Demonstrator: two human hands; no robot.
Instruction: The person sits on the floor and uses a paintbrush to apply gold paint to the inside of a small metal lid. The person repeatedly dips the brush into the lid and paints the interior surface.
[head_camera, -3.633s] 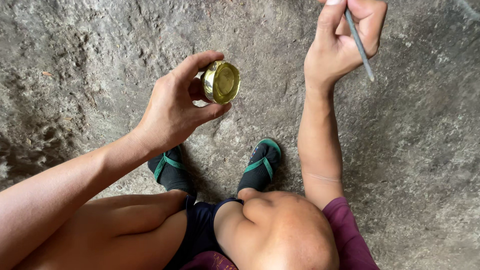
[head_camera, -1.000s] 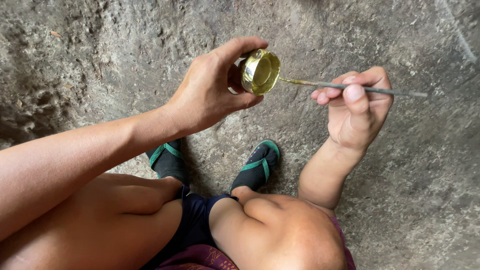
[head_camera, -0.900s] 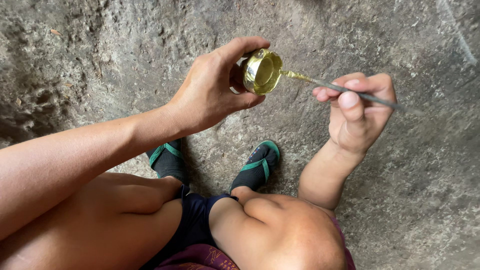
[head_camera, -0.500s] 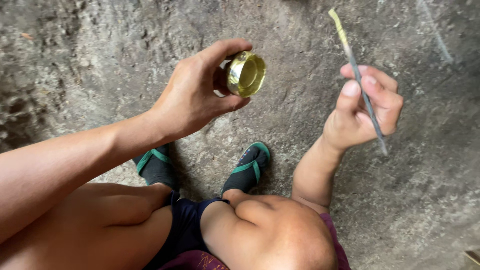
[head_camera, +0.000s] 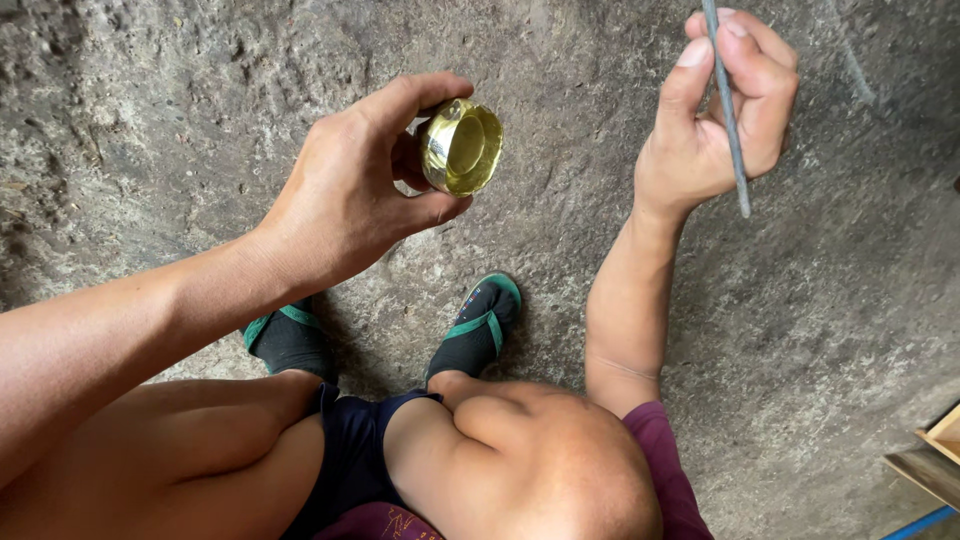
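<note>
Head view, rough grey stone floor (head_camera: 200, 90), left hand (head_camera: 345, 195) gripping gold tin (head_camera: 462, 147), right hand (head_camera: 715, 115) gripping brush (head_camera: 728, 110).

Left hand (head_camera: 350, 195) raised, thumb and fingers curled in a pinch, forearm slanting up from lower left. Right hand (head_camera: 715, 110) lifted higher, fingers closed, elbow resting on knee.

Maroon sleeve (head_camera: 660, 450), dark shorts (head_camera: 350, 450), black green-strapped sandals (head_camera: 475, 330).

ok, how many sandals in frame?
2. Both are black with green straps, on the rough grey ground: left sandal below the left hand, partly hidden by the knee; right sandal further right, below the small gold pot.
</note>
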